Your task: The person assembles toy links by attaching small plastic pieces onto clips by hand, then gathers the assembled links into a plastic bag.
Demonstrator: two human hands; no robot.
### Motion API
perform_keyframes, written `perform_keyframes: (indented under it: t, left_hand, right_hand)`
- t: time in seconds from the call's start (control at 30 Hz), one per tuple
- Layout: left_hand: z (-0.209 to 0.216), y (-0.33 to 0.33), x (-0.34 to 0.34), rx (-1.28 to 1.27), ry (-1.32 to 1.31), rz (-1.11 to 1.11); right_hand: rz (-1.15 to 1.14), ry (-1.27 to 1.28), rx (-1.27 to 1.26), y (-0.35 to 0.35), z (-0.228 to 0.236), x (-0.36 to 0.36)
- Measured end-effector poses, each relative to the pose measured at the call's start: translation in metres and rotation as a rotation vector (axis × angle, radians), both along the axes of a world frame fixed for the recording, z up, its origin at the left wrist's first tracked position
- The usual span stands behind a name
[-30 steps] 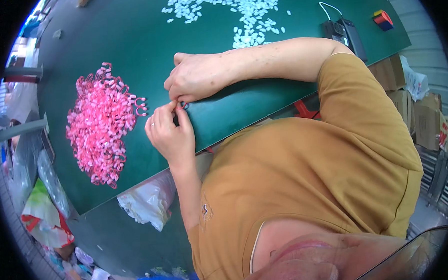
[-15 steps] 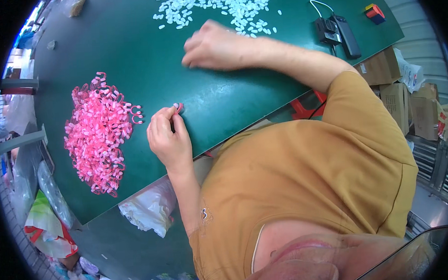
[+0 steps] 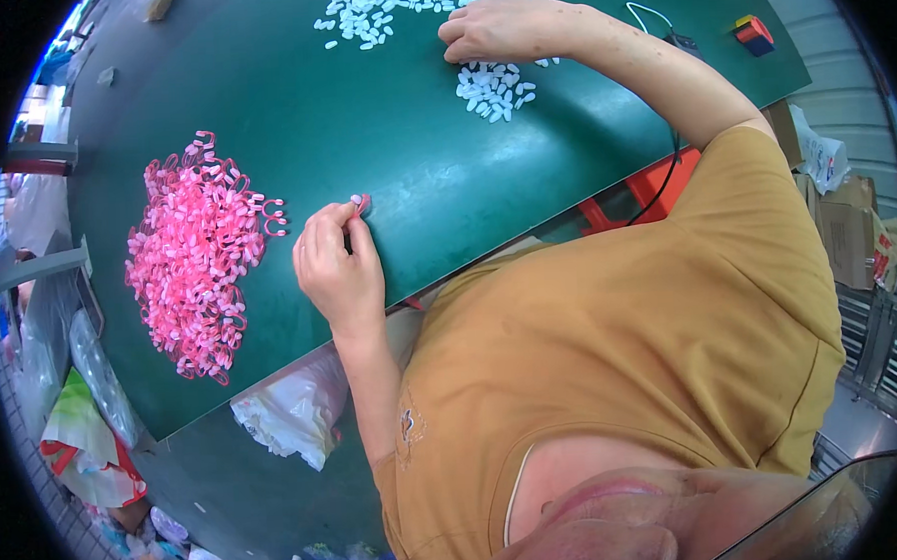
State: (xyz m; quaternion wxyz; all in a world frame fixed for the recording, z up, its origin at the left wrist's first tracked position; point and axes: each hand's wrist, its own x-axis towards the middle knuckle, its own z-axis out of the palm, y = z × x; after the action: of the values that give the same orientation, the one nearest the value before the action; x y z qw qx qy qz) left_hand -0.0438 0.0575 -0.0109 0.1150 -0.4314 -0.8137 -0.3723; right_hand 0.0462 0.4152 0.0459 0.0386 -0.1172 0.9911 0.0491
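My left hand (image 3: 336, 265) rests near the table's front edge, thumb and forefinger pinching a small pink U-shaped loop (image 3: 362, 203). Left of it lies a big heap of similar pink loops (image 3: 192, 261) with pale ends, some of them (image 3: 274, 216) spread toward the hand. Farther off, my right hand (image 3: 508, 29) is curled low over the table with its fingers together; whatever its fingertips hold is hidden. Small white oval pieces (image 3: 362, 16) are scattered beyond it, and a smaller cluster of white oval pieces (image 3: 495, 91) lies just on its near side.
The green table (image 3: 412, 141) carries a black device with a cable (image 3: 680, 42), partly behind my right forearm, and a red, yellow and dark blue object (image 3: 754, 34) at the far right. Under the front edge are a white plastic bag (image 3: 294, 412) and a red stool (image 3: 655, 186). Cardboard boxes (image 3: 847, 233) stand right.
My right hand has moved right and farther away, onto the white pieces. A cluster of white pieces now lies separate on its near side. My left hand keeps its pinch in nearly the same place.
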Motion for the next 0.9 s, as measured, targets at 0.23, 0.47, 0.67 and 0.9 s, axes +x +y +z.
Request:
perform_keyframes:
  t: [0.23, 0.47, 0.67, 0.9]
  left_hand:
    - [-0.003, -0.003, -0.002, -0.013, 0.016, 0.011]
    - [-0.003, 0.000, -0.003, -0.006, 0.022, 0.008]
    - [-0.002, 0.000, -0.003, 0.028, 0.034, -0.010]
    - [-0.001, -0.002, -0.003, 0.008, 0.022, 0.009]
  right_hand:
    - [-0.038, -0.068, 0.055, -0.013, 0.010, -0.013]
    - [-0.117, -0.153, -1.142, -0.095, -0.017, -0.028]
    - [0.112, 0.027, -1.053, -0.130, -0.048, -0.043]
    - [0.147, -0.075, -0.967, -0.133, -0.047, -0.045]
